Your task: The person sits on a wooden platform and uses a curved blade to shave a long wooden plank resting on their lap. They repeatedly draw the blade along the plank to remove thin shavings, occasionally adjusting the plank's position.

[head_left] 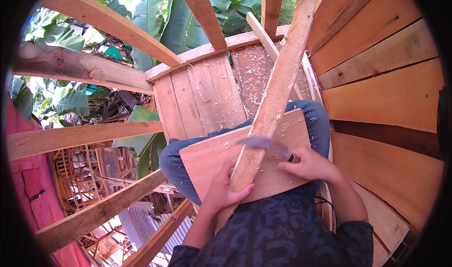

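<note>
A long, rough wooden plank (282, 78) runs from my lap up toward the far right, its far end cut to a point. My left hand (223, 188) is closed around its near end, thumb on the near edge. In my right hand (308, 164) is a large knife with a curved blade (267, 144), its dark handle mostly hidden by the fingers. The blade lies across the plank just beyond my left hand, slightly blurred. Beneath both, a flat square wooden board (207, 156) rests on my crossed legs, with a few shavings on it.
Wood shavings (254, 73) are scattered over the plank floor (207, 92) ahead. A thin stick (268, 43) leans behind the plank. Wooden posts (84, 132) with open gaps stand at the left; a plank wall (376, 102) rises at the right. Banana leaves (179, 26) hang outside.
</note>
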`<state>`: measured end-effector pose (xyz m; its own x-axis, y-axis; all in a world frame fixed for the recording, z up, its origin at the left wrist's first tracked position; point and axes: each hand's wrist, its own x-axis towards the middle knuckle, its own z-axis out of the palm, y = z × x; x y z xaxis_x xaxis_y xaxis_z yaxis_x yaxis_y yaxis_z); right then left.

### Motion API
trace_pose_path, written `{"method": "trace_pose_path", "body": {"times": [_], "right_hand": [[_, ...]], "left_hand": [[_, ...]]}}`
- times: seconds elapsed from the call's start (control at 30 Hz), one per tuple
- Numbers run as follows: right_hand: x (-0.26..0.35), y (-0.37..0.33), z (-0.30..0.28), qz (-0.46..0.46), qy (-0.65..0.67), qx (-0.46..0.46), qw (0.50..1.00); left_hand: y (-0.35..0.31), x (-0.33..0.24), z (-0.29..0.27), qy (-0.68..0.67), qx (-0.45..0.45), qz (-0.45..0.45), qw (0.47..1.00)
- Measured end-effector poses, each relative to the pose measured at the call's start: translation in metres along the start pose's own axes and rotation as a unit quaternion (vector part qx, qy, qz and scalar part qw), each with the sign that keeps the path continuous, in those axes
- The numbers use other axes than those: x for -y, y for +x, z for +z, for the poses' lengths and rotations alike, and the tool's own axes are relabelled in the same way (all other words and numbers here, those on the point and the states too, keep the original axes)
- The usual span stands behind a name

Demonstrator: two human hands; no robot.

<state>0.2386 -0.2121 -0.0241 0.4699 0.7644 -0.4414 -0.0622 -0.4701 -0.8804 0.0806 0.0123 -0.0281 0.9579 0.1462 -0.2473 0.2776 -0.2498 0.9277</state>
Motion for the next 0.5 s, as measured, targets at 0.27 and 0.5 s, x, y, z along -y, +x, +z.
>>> {"method": "trace_pose_path", "body": {"times": [0.27, 0.5], "right_hand": [[0.014, 0.006, -0.012, 0.142, 0.107, -0.109, 0.978], [0.019, 0.008, -0.002, 0.087, -0.031, -0.225, 0.97]], "left_hand": [[0.001, 0.003, 0.001, 0.007, 0.003, 0.001, 1.0], [0.001, -0.003, -0.001, 0.019, -0.001, -0.01, 1.0]]}}
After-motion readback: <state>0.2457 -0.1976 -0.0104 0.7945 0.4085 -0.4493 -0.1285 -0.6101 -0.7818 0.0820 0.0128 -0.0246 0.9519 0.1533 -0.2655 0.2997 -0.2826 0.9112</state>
